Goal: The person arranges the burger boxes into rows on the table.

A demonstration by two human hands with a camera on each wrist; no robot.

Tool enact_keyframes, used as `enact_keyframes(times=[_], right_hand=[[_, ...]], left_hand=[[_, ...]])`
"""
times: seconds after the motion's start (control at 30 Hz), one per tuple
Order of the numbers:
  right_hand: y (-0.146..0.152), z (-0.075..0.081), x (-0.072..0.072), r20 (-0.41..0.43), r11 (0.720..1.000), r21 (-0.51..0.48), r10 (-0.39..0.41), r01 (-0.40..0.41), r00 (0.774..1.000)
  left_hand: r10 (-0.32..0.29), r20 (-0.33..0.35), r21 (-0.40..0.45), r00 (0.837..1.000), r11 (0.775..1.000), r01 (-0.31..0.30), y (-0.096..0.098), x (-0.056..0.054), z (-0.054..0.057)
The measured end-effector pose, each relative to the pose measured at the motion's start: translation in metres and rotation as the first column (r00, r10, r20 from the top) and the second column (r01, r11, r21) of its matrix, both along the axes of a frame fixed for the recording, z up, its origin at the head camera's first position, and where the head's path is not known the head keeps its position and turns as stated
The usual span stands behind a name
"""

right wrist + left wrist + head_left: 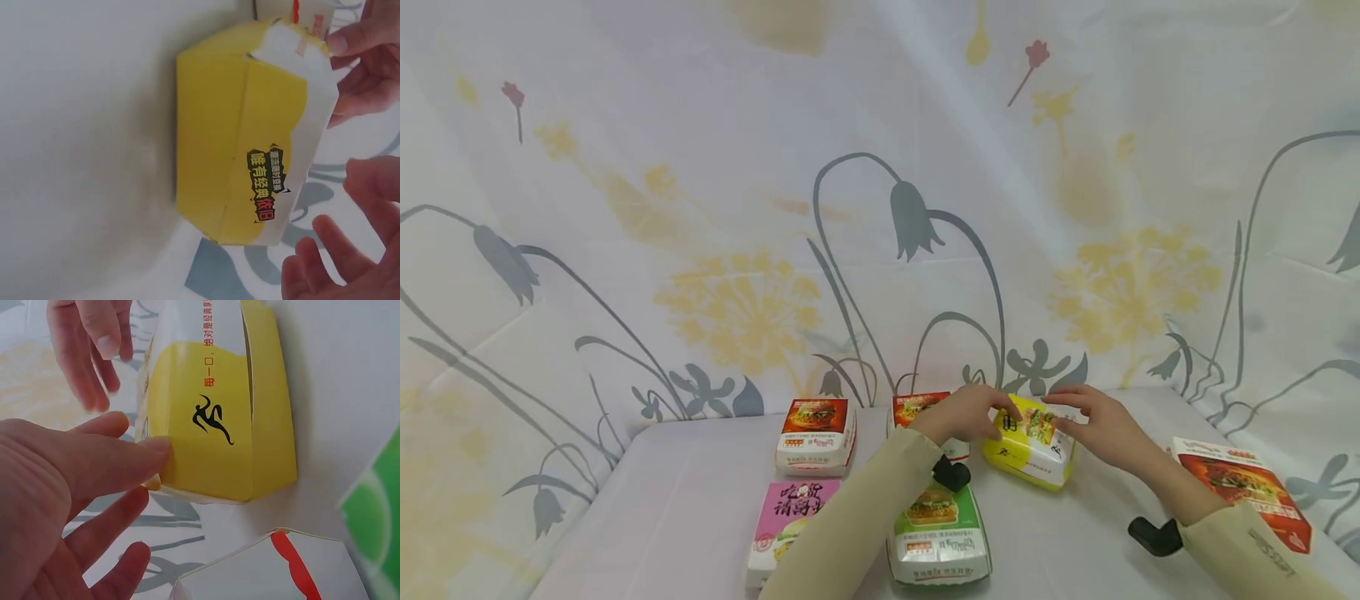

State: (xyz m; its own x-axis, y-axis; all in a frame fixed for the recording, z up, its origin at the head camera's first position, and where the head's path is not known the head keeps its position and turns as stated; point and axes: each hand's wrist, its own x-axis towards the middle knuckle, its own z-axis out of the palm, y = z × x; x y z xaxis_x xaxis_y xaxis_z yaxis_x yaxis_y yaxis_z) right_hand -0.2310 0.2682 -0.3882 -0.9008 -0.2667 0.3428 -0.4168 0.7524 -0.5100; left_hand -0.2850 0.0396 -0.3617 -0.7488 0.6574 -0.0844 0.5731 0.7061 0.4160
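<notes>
A yellow-and-white burger box (1028,454) sits shut and slightly turned on the table, between the two hands. At its left side is my left hand (964,415); in the left wrist view the thumb (140,459) touches the edge of the box's top at one corner, the other fingers loosely spread. On the opposite side my right hand (1099,423) hovers with relaxed, parted fingers. The right wrist view shows a gap between those fingers (340,250) and the yellow box. Behind my left wrist, a red-and-white burger box (919,402) is partly covered.
A green burger box (943,533) stands nearest my left forearm. Left of it are a pink box (790,508), partly behind the sleeve, and another red-and-white box (816,437). One more red box (1247,483) lies at the right. A flower-print cloth (880,208) hangs behind the table.
</notes>
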Motion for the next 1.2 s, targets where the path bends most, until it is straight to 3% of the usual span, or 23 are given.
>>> enact_keyframes(times=[0.1, 0.23, 0.33, 0.53, 0.93, 1.2], right_hand=[[-0.001, 0.001, -0.006, 0.091, 0.999, -0.015, 0.049, -0.048, 0.995], [0.000, 0.000, -0.008, 0.226, 0.996, -0.027, 0.091, -0.088, 0.970], [0.001, -0.002, -0.006, 0.277, 0.994, -0.029, 0.106, -0.102, 0.955], [-0.001, -0.001, -0.001, 0.235, 0.997, -0.007, 0.082, -0.083, 0.968], [0.000, -0.003, 0.003, 0.174, 0.996, 0.094, -0.017, 0.001, 0.985], [0.007, -0.008, 0.007, 0.145, 0.998, 0.059, 0.007, -0.016, 0.989]], left_hand=[[0.006, 0.008, -0.003, 1.000, 1.000, -0.006, 0.001, -0.001, -0.001], [-0.001, 0.000, 0.012, 1.000, 1.000, 0.001, 0.001, -0.001, -0.001], [0.017, 0.005, 0.030, 1.000, 0.999, -0.017, 0.001, -0.001, 0.000], [0.080, 0.024, 0.067, 0.997, 0.994, -0.081, 0.001, 0.001, 0.003], [-0.010, -0.005, 0.086, 1.000, 0.996, 0.011, 0.001, 0.005, 0.003], [0.015, -0.020, 0.044, 1.000, 0.999, -0.014, 0.004, 0.005, 0.001]])
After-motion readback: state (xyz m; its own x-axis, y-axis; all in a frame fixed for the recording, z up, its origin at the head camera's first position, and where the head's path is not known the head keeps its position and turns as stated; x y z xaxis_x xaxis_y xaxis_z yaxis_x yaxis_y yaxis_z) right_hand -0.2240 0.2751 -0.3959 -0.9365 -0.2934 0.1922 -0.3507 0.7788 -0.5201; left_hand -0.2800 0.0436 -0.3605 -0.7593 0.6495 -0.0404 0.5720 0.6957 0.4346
